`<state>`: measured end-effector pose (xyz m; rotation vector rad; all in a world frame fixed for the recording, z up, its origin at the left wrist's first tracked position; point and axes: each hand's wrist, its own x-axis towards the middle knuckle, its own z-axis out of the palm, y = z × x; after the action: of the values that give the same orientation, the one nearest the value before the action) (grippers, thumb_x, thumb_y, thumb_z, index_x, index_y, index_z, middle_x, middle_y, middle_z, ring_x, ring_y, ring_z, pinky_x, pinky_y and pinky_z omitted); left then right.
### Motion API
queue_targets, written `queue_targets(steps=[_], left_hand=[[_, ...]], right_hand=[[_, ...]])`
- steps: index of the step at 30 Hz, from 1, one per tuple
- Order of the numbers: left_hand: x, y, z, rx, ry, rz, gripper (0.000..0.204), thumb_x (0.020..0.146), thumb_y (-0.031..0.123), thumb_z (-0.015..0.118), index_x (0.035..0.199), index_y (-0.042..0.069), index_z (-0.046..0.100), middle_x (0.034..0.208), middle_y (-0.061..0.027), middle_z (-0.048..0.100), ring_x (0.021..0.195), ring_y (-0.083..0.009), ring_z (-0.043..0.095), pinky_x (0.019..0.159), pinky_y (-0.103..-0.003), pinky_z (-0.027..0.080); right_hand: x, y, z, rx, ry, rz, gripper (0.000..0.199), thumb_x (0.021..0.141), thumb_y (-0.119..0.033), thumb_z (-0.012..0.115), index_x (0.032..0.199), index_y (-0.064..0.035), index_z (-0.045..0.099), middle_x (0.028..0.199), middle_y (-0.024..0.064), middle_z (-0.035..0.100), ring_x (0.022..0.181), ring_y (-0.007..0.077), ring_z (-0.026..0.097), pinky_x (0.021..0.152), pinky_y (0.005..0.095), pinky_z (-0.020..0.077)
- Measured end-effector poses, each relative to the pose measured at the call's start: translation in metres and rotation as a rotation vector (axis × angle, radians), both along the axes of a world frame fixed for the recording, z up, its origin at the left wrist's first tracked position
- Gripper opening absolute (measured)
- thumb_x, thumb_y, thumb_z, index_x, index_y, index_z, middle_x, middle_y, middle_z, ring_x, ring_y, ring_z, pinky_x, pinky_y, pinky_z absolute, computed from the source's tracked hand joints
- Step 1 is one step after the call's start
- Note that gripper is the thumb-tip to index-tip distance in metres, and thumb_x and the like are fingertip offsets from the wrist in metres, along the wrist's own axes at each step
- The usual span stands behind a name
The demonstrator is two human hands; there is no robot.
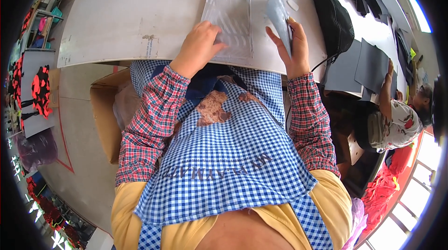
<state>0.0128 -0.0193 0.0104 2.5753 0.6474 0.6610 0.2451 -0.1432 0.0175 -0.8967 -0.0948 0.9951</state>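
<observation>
A clear plastic template (228, 17) with rounded far corners and pale slanted stripes lies on the white table in front of me. My left hand (198, 47) is over its near left edge, thumb apart from the bent fingers and nothing seen in its grasp. Held on edge in my right hand (295, 47) is a thin grey flat panel (279, 19), pinched between thumb and fingers to the right of the template. Just beyond that hand, a small white oval piece (292, 4), perhaps chalk, rests on the table.
A black pouch bag (331, 19) with a strap lies right of my right hand. Grey sheets (371, 63) are stacked farther right, where another person (396, 121) works. The white table's (112, 21) near edge meets my apron; a cardboard box (105, 119) stands below left.
</observation>
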Motion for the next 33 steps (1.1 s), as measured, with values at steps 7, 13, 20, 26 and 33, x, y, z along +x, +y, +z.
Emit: queue_targets(steps=[7, 13, 20, 26, 33], left_hand=[[0.007, 0.011, 0.0, -0.105, 0.033, -0.013, 0.016, 0.081, 0.01, 0.069, 0.092, 0.0, 0.068, 0.088, -0.0162, 0.065, 0.083, -0.0347, 0.064, 0.074, -0.04, 0.051], [0.009, 0.014, -0.004, -0.145, 0.051, 0.017, 0.012, 0.083, 0.013, 0.065, 0.084, 0.001, 0.068, 0.088, -0.0159, 0.066, 0.082, -0.0356, 0.064, 0.076, -0.044, 0.051], [0.008, 0.019, -0.013, -0.17, -0.025, -0.038, 0.014, 0.083, 0.015, 0.065, 0.085, 0.002, 0.069, 0.086, -0.0161, 0.066, 0.082, -0.035, 0.064, 0.075, -0.043, 0.051], [0.003, 0.017, -0.003, -0.288, -0.03, -0.001, 0.014, 0.082, 0.014, 0.065, 0.089, 0.003, 0.07, 0.088, -0.0154, 0.066, 0.082, -0.0349, 0.064, 0.075, -0.042, 0.051], [-0.001, -0.028, 0.017, 0.1, -0.022, -0.06, 0.023, 0.081, 0.021, 0.069, 0.095, 0.003, 0.069, 0.101, -0.0157, 0.065, 0.086, -0.0343, 0.063, 0.076, -0.043, 0.053]], right_hand=[[-0.032, -0.018, 0.009, 0.244, 0.248, 0.32, 0.019, 0.096, -0.019, 0.052, 0.102, -0.0033, 0.06, 0.096, 0.0072, 0.067, 0.099, 0.0197, 0.063, 0.102, 0.0567, 0.0455], [-0.064, -0.015, 0.019, 0.038, 0.194, 0.411, 0.014, 0.094, -0.017, 0.055, 0.098, -0.0063, 0.062, 0.092, 0.0047, 0.067, 0.084, 0.0164, 0.065, 0.104, 0.0626, 0.0403], [-0.077, -0.009, 0.008, -0.123, 0.113, 0.334, 0.023, 0.09, -0.028, 0.062, 0.102, -0.0083, 0.061, 0.088, 0.004, 0.063, 0.075, 0.0138, 0.062, 0.071, 0.0273, 0.0529], [-0.07, -0.004, 0.011, -0.156, -0.051, 0.183, 0.021, 0.091, -0.028, 0.061, 0.098, -0.0078, 0.063, 0.086, 0.0032, 0.064, 0.075, 0.0129, 0.061, 0.072, 0.0272, 0.0515], [-0.063, -0.003, -0.001, -0.173, -0.037, 0.176, 0.022, 0.092, -0.026, 0.059, 0.1, -0.006, 0.062, 0.089, 0.0056, 0.064, 0.077, 0.0147, 0.063, 0.073, 0.0281, 0.0525]])
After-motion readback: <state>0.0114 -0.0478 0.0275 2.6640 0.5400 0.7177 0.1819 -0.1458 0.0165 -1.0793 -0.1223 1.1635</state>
